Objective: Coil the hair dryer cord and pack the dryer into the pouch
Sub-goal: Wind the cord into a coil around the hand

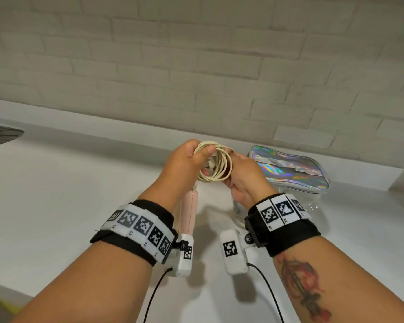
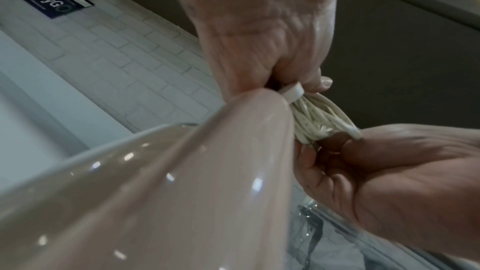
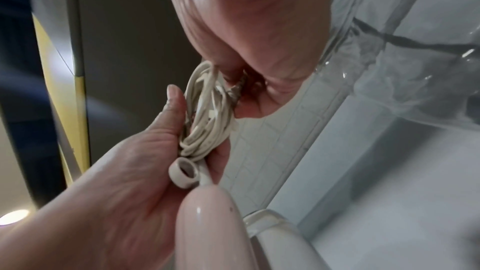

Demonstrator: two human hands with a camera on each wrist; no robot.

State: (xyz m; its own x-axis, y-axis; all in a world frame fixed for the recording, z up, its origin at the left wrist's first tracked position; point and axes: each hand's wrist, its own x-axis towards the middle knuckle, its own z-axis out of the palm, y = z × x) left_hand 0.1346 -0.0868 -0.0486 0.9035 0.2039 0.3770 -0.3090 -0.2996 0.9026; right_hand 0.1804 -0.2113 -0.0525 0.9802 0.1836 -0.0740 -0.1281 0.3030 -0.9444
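Cord coil gripped between left hand and right hand, pouch just beside, near wall.

pale pink hair dryer: glossy smooth plastic, bright highlights.
cream coiled cord: matt rubbery sheath.
holographic silver pouch: shiny iridescent film, creased.
white counter: smooth, satin.
white brick wall: matt, rough.

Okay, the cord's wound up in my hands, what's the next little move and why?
Probably tuck the plug end into the cream coiled cord so it stays wound: both the left hand and right hand grip the loops, the pink hair dryer hangs below, and the holographic pouch lies beside.
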